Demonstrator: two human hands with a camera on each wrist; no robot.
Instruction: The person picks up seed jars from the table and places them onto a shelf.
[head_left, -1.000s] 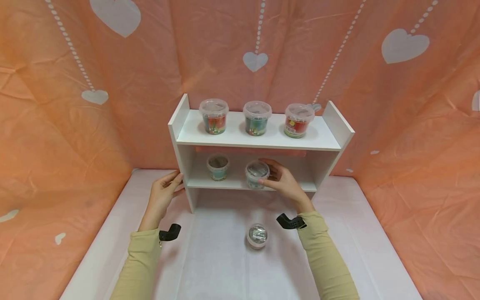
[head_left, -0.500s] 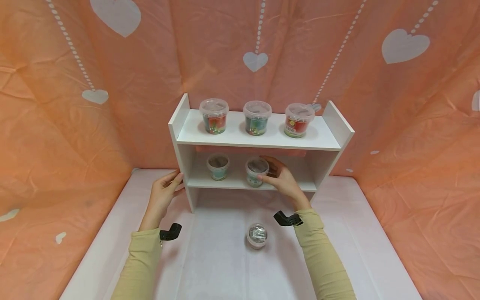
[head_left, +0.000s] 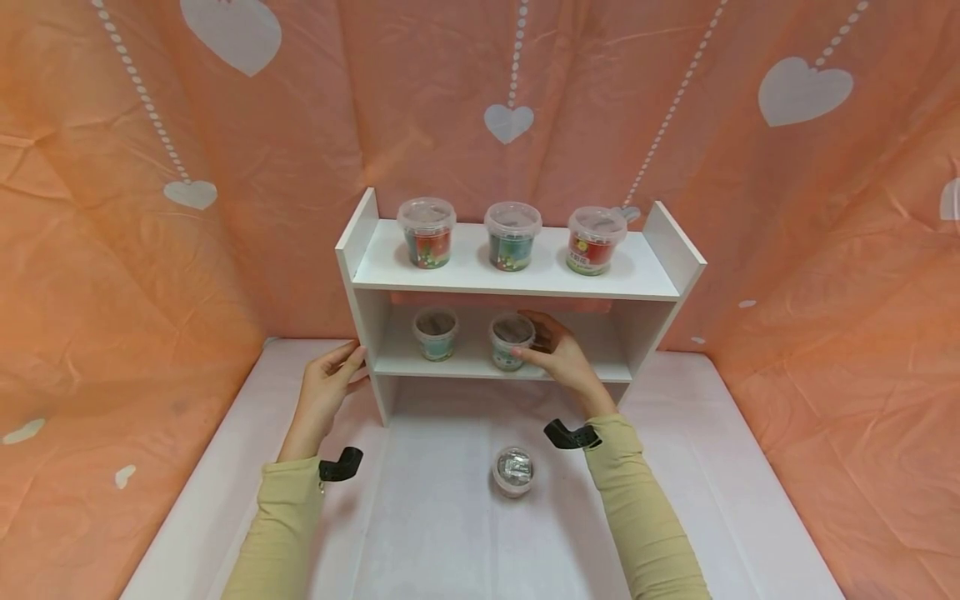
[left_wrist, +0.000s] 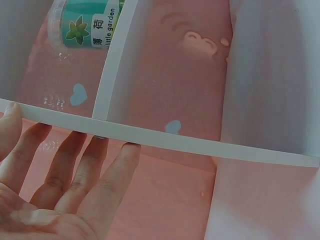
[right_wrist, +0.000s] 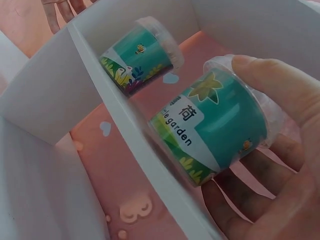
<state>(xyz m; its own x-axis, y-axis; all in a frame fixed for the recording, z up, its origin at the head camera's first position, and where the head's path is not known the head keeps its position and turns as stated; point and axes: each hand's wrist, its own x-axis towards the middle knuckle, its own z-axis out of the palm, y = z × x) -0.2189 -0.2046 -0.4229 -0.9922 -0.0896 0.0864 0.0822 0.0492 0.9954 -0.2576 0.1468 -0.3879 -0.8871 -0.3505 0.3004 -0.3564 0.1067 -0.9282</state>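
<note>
My right hand (head_left: pixel 567 364) grips a clear lidded plastic cup (right_wrist: pixel 215 125) with a green "little garden" label. Its thumb lies at the lid rim and the other fingers reach round the far side. This cup stands upright close over the lower board of a white shelf (head_left: pixel 487 285), right of a similar green-labelled cup (head_left: pixel 436 335). My left hand (head_left: pixel 324 390) touches the shelf's left side panel from outside, fingers nearly straight, as the left wrist view (left_wrist: pixel 65 185) shows for that hand's fingers.
Three lidded cups stand on the upper board: a red one (head_left: pixel 430 242) left, a green one (head_left: pixel 512 246) in the middle, a red one (head_left: pixel 591 250) right. Another cup (head_left: pixel 513 472) stands on the white-covered table (head_left: pixel 427 533). Orange cloth (head_left: pixel 300 167) with hearts hangs behind and beside.
The right hand has moved the cup slightly back and left over the lower board, and the cup now stands more upright. The left hand stays at the side panel.
</note>
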